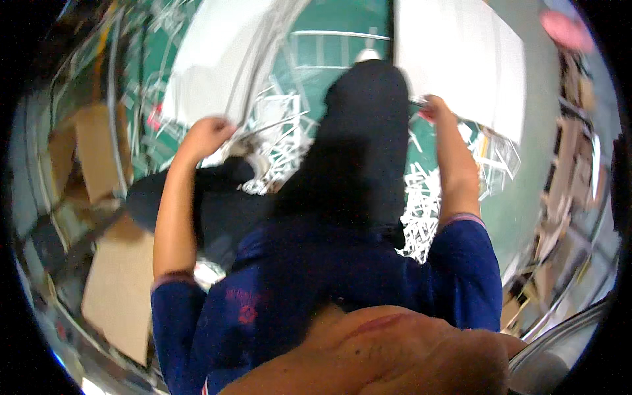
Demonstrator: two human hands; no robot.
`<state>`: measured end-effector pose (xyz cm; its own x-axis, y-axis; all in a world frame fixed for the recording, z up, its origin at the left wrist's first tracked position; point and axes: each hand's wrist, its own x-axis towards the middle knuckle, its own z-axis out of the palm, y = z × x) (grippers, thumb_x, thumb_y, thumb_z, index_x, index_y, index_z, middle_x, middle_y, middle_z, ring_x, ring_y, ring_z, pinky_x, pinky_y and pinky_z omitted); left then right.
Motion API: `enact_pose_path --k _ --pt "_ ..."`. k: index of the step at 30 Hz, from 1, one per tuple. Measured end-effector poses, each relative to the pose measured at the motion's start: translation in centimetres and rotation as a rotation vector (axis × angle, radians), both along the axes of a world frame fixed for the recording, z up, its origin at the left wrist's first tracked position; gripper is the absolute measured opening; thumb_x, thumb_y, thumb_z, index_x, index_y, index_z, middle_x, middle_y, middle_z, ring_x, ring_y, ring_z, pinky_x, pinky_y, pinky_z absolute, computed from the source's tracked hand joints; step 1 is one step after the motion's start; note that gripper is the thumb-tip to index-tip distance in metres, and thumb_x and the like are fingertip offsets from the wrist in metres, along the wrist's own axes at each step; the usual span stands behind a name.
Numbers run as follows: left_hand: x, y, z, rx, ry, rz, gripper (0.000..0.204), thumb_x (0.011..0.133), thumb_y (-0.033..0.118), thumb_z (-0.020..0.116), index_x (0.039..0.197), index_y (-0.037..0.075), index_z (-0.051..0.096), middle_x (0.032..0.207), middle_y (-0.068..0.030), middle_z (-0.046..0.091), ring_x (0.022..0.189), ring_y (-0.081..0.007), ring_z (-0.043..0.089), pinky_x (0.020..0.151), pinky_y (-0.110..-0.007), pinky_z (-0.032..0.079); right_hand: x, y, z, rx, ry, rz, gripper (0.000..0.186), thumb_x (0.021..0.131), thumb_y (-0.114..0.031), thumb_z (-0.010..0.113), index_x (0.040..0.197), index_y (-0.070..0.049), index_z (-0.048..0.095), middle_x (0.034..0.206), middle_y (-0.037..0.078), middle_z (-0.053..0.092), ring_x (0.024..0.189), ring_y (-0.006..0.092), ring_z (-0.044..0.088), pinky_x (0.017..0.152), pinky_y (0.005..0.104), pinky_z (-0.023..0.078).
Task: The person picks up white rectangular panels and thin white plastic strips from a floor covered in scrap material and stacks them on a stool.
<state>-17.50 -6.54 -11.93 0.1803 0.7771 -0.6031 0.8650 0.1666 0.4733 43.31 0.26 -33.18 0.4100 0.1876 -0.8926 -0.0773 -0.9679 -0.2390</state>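
My left hand is closed at the near corner of a left stack of white sheets. Blur hides what its fingers hold, if anything. A thin strip extends from close to those fingertips toward my knee. On the other side of my raised leg, my right hand is closed at the near edge of a right stack of white sheets. Something small with a dark, shiny tip and a bit of red shows at its fingers, too blurred to name.
Thin white offcut strips lie heaped on the green floor around my legs. A white frame-like cutout lies between the stacks. Cardboard pieces stand at left, more cardboard at right. Something pink is far right.
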Motion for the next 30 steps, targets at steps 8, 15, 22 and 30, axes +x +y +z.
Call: enact_pose_path --k 8,15,22,30 --pt "-1.0 -0.9 -1.1 0.116 0.006 -0.023 0.038 0.080 0.038 0.056 0.079 0.001 0.062 0.072 -0.0160 0.061 0.068 -0.0307 0.058 0.062 -0.039 0.043 -15.1 9.8 29.1 1.203 -0.282 0.643 0.032 0.085 -0.029 0.052 0.099 -0.003 0.063 0.090 0.009 0.065 0.084 0.0173 0.059 0.078 0.0282 0.044" --pt "-3.8 1.3 -4.5 0.114 0.039 0.162 0.041 0.075 0.041 0.060 0.078 0.001 0.065 0.073 -0.0169 0.063 0.071 -0.0287 0.060 0.066 -0.037 0.046 -33.3 3.8 38.5 1.541 0.051 1.171 0.024 0.086 -0.019 0.055 0.101 -0.001 0.062 0.093 0.008 0.064 0.087 0.0142 0.059 0.085 0.0258 0.042" --pt "-16.6 6.2 -14.6 0.082 0.421 0.365 0.056 0.072 0.054 0.058 0.089 0.001 0.066 0.093 -0.0162 0.064 0.087 -0.0296 0.061 0.078 -0.040 0.046 -37.2 1.0 30.5 1.145 0.146 1.555 0.027 0.079 -0.025 0.061 0.091 -0.001 0.063 0.074 0.011 0.063 0.068 0.0182 0.061 0.064 0.0295 0.047" --pt "-15.3 6.2 -19.1 0.047 0.542 0.782 0.079 0.070 0.059 0.058 0.117 -0.004 0.047 0.113 -0.0241 0.054 0.105 -0.0337 0.054 0.089 -0.041 0.043 -38.9 0.5 31.6 1.194 0.237 1.534 0.023 0.080 -0.021 0.058 0.090 -0.001 0.062 0.078 0.015 0.062 0.072 0.0294 0.061 0.064 0.0341 0.047"
